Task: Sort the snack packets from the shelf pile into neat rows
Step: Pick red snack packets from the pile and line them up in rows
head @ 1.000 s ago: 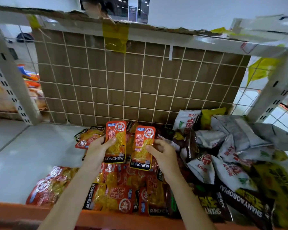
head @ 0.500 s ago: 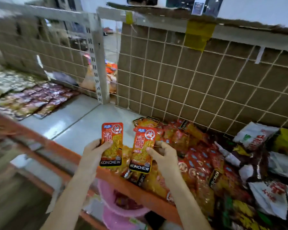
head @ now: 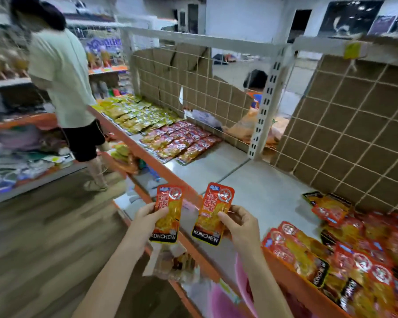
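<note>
My left hand (head: 146, 220) grips one red-orange KONCHEW packet (head: 168, 212) upright by its left edge. Beside it, my right hand (head: 241, 223) pinches a second KONCHEW packet (head: 213, 211) by its right edge. Both packets hang in the air over the shelf's orange front edge (head: 189, 239). A loose pile of the same red packets (head: 345, 253) lies on the shelf at lower right. Further left along the shelf, red packets (head: 182, 143) lie in neat rows, with rows of yellow packets (head: 133, 113) behind them.
A bare white stretch of shelf (head: 246, 180) separates the rows from the pile. Cardboard behind wire mesh (head: 354, 125) backs the shelf. A person in a pale shirt (head: 64, 88) stands in the aisle at left. A pink basin (head: 241, 290) sits on the lower shelf.
The view has swung left from the pile toward the sorted rows. Both hands have carried their packets left, off the pile and over the shelf's front edge.
</note>
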The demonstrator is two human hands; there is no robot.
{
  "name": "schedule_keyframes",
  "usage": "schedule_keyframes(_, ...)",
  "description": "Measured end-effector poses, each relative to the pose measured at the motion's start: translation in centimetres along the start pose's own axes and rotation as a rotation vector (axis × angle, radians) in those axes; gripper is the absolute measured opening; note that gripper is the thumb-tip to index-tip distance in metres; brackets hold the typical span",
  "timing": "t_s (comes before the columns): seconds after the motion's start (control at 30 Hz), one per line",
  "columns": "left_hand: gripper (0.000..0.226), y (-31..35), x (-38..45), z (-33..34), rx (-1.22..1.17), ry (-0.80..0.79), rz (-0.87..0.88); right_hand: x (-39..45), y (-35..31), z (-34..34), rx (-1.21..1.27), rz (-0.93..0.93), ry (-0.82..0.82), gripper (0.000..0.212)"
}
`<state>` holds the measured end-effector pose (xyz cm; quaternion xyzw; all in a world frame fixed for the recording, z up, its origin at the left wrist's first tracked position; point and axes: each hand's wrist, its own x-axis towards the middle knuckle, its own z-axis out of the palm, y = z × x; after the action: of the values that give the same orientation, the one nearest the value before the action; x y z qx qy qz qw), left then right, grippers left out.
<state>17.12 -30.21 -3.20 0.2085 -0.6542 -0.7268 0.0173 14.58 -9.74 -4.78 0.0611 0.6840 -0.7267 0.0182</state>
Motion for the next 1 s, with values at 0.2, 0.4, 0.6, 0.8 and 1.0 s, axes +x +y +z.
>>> schedule_keyframes(0.2, 0.009, 1.6, 3.3, -5.7, 0.078, 0.001, -0.004, 2.3, 0.5, 6.7, -0.024, -0.020, 0.001, 0.017)
schedule_keyframes(0.4, 0.009, 3.5, 8.8, -7.6, 0.161, -0.051, -0.013, 7.5, 0.1, 10.4, -0.030, -0.007, 0.051, 0.019)
schedule_keyframes(0.6, 0.009, 5.9, 16.3, -7.2, 0.250, -0.091, 0.013, 16.3, -1.0, 12.6, -0.092, -0.037, 0.157, 0.021)
schedule_keyframes(0.8, 0.015, 9.1, 23.4, -5.4, 0.468, -0.217, 0.067, 22.3, -0.7, 14.5, -0.351, -0.002, 0.217, 0.025)
schedule_keyframes(1.0, 0.017, 9.7, 28.6, -4.0, 0.617, -0.319, 0.087, 25.2, 0.5, 15.8, -0.512, 0.103, 0.270, 0.033)
